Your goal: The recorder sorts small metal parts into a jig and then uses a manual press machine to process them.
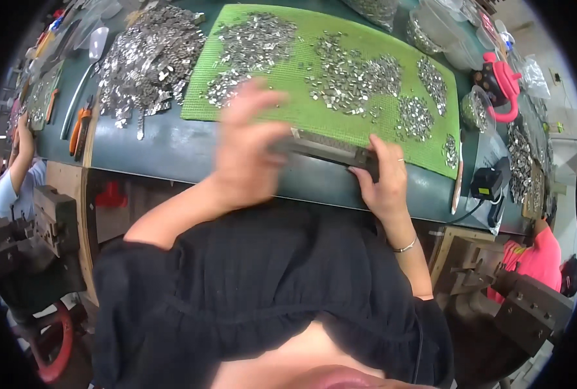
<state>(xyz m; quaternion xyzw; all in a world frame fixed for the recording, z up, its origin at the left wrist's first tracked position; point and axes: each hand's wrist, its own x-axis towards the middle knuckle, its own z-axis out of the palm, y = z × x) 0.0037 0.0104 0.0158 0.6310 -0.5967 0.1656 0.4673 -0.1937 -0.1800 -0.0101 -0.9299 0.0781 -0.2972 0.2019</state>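
Observation:
A long, narrow dark metal bar lies level above the front edge of the green mat. My right hand pinches its right end between thumb and fingers. At the bar's other end is my left hand, blurred by motion, with some fingers raised over the mat; whether it grips the bar cannot be made out. Small shiny metal pieces lie on the mat in several loose piles. Another pile of metal pieces spreads across the mat's far left part.
Left of the mat rises a big heap of linked metal pieces, beside orange-handled pliers and a metal spoon. A red and brown teapot, plastic tubs and a black power adapter stand rightward. Other people work at both sides.

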